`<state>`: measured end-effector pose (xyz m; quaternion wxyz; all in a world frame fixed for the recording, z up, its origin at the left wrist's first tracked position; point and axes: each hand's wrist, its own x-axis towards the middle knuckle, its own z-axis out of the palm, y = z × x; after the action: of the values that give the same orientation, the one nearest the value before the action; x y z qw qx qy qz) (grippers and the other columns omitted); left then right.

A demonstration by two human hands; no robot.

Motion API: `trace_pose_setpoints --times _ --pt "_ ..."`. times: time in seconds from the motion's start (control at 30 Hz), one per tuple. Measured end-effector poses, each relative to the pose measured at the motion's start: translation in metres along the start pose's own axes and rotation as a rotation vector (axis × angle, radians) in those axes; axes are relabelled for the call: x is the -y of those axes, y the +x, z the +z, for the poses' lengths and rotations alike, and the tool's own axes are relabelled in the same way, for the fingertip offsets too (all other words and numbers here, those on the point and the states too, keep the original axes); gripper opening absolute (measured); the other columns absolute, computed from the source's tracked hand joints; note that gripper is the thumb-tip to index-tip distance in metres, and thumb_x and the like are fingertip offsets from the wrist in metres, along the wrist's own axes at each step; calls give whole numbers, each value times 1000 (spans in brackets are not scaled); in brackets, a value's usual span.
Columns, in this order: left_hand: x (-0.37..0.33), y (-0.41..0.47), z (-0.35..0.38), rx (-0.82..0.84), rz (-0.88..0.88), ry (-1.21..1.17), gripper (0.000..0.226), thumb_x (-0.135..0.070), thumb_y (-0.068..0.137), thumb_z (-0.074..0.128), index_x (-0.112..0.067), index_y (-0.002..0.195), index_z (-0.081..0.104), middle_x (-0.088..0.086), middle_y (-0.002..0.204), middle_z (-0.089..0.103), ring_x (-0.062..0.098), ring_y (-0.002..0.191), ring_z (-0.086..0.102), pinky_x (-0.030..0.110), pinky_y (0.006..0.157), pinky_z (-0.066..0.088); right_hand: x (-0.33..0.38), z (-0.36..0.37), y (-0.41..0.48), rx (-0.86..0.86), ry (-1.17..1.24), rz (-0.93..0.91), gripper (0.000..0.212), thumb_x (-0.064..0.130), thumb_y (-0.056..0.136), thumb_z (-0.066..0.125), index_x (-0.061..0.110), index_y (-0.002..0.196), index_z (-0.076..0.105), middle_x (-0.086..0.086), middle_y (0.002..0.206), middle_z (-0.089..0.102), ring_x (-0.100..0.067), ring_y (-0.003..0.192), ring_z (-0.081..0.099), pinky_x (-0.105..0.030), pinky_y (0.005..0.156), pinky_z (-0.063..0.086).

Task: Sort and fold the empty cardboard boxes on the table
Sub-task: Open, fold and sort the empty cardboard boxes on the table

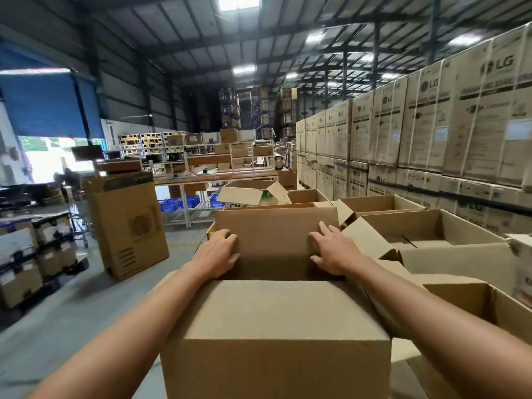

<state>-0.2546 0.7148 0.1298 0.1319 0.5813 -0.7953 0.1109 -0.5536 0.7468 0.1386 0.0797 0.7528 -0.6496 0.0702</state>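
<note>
Plain brown box (273,355) sits dead centre and nearest the camera, no print visible on it. Near flap (276,306) is folded flat over the top, far flap (276,234) stands upright.

Left hand (220,251) is at the far flap's left edge with fingers bent and thumb hidden, so can't tell if it's gripping. Right hand (331,249) lies on the flap face, fingers spread and fairly straight, holding nothing.

The desk is buried under cardboard, so can't place the box against its edges.

To the right, open boxes (431,228) are packed just beside it, one touching its right side. A white-labelled box (522,269) is cut off by the frame, text unreadable. Behind is a crumpled box (253,191) with a green mark, and a partial "CM" print below it.

Along the right wall, stacked cartons (431,116) are marked "LG", smaller print blurred. A tall carton (126,223) stands on the floor at left with a fan outline on it, beside open grey floor (72,312). Blue crates (178,203) sit under the far benches.
</note>
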Motion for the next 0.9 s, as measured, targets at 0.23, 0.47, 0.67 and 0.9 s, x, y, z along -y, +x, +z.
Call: trace_pose_setpoints --times 0.23,0.47,0.67,0.9 --pt "9 33 45 350 -190 -60 39 -39 99 53 -21 134 54 5 134 60 22 119 57 38 101 49 -15 42 46 236 73 41 30 35 100 54 20 125 62 -2 116 66 -18 104 63 -35 90 56" --pt "5 27 37 382 -226 -100 42 -41 99 53 -19 135 54 6 132 61 24 117 58 40 99 49 -18 42 42 216 154 43 27 34 101 55 19 122 63 -2 114 66 -17 101 63 -29 85 54" --pt "-3 9 12 321 -170 -141 35 -32 98 58 -17 129 56 8 132 60 23 116 57 37 99 49 -15 22 21 137 252 48 32 36 96 63 18 123 63 -5 124 66 -22 109 63 -33 91 53" --pt "-14 -28 -44 285 -3 -177 29 -31 99 58 -14 120 67 6 124 66 19 108 61 32 94 49 3 -22 -23 62 293 -66 27 31 99 59 15 118 70 -6 120 70 -22 105 64 -35 92 54"
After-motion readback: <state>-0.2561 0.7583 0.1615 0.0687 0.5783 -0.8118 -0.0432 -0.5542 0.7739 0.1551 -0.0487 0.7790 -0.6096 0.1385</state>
